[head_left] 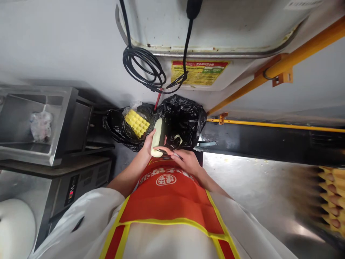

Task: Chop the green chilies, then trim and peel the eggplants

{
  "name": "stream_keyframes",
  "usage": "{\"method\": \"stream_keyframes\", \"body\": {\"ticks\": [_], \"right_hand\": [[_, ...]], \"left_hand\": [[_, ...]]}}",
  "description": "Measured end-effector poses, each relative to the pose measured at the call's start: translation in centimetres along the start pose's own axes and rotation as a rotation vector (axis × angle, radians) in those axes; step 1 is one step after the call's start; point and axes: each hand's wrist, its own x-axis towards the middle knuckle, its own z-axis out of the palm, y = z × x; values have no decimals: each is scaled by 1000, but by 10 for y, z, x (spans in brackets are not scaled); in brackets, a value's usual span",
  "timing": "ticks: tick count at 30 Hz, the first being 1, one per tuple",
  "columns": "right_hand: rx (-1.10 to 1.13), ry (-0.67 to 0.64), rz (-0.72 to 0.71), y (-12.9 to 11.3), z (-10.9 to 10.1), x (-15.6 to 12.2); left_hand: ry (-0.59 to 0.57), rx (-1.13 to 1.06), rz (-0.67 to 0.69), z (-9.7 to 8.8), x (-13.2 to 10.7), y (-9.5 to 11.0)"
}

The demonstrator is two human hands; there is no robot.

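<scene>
One long, pale vegetable (156, 138) (dark along one side) sits above the front of the apron (172, 205), the left hand (148, 143) wrapped around it. The right hand (189, 162) is closed on one peeler (165, 149) — its orange-pink part lying across the vegetable's near end. Beyond are two black bags: the left bag (111, 126) holds one yellow egg tray (137, 123); the right bag (192, 111) gapes open — beside the vegetable.

Left fingers (150, 137) and right fingers (181, 155) curl, forearms (128, 169) angled inward.
</scene>
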Motion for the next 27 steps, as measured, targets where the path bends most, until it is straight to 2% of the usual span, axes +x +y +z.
{"method": "stream_keyframes", "body": {"ticks": [3,6,10,13,18,21,24,25,27], "right_hand": [[-21,18,0,3,2,4],[-4,78,69,15,6,12],[23,192,270,53,8,41],[-3,180,476,87,5,73],[-76,113,684,130,-4,113],[-131,142,790,139,-12,121],[-146,189,753,126,-17,116],[-130,191,696,119,-17,112],[-68,163,497,102,-16,101]], "left_hand": [[12,17,-22,2,-2,-3],[-66,40,-34,3,-8,-11],[-109,103,-58,1,-25,-28],[-89,151,-108,-3,-41,-35],[-172,172,-16,-14,-57,-29],[-173,167,1,-22,-54,-23],[-75,161,5,-28,-45,-19],[-37,174,-4,-29,-42,-18],[15,220,-8,-29,-37,-16]]}}
